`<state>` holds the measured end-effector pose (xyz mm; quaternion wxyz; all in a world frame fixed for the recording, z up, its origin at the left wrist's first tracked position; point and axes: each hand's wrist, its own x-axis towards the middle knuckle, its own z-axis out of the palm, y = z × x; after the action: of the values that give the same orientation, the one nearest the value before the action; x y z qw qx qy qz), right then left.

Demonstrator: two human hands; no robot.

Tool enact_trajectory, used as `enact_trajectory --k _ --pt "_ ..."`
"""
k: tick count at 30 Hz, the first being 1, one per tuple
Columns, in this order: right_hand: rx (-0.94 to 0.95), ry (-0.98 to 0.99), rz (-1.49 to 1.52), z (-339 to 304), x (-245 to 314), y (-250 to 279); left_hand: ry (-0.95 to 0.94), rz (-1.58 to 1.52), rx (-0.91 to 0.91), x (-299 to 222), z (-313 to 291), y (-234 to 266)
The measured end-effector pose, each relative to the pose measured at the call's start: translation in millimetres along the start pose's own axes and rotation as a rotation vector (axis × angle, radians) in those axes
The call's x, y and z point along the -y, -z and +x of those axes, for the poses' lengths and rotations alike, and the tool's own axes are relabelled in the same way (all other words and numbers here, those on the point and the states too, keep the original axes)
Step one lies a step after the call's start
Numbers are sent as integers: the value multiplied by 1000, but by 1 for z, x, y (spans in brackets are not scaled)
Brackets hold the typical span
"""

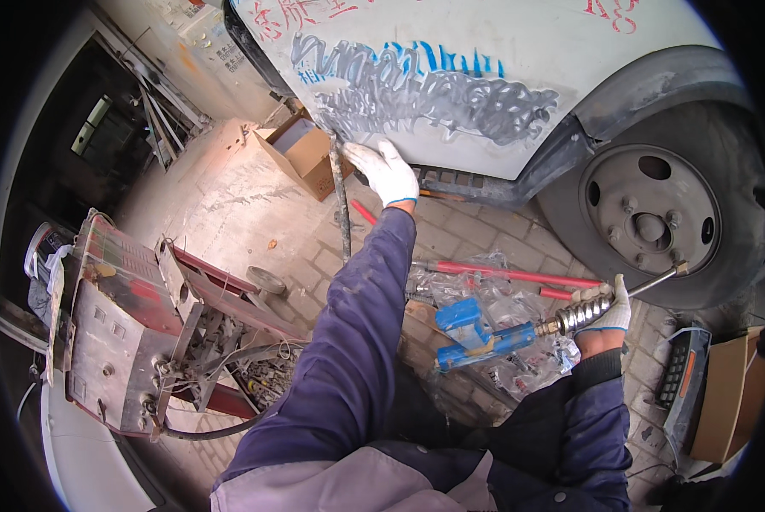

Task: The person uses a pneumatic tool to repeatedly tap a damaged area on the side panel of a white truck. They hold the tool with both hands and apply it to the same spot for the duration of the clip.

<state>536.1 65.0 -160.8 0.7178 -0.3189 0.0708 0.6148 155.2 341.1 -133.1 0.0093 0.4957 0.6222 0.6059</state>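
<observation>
My left hand (384,174), in a white glove, is against the lower edge of the white vehicle panel (451,158), fingers stretched out and apart. Its fingertips are beside a dark, worn rod (341,209) that leans there; whether they touch it I cannot tell. My right hand (608,311), also gloved, is closed around the chrome spring of a blue pistol-shaped air hammer (489,346). From the spring a steel shank (655,280) runs out, its end in front of the wheel (651,213). Red bars (519,273) lie close by the right hand.
Clear plastic wrapping (519,371) lies on the paving under the tool. An open cardboard box (301,154) stands by the vehicle's corner. At left is a worn red-and-grey machine (122,333) with cables. A black-and-grey case (683,380) and another carton (728,401) are at right.
</observation>
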Motion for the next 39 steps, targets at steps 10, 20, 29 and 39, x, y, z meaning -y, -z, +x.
enact_trajectory --k 10,20,29,39 --pt "-15 45 -50 -12 -4 -5 -163 37 180 23 -17 23" --pt "8 -18 -48 -56 -29 -33 -229 -40 260 32 17 59" --pt "9 91 -171 -108 -58 -56 -187 -39 739 24 -48 122" --pt "131 -30 -325 -156 -166 -102 363 -576 1493 23 -221 413"
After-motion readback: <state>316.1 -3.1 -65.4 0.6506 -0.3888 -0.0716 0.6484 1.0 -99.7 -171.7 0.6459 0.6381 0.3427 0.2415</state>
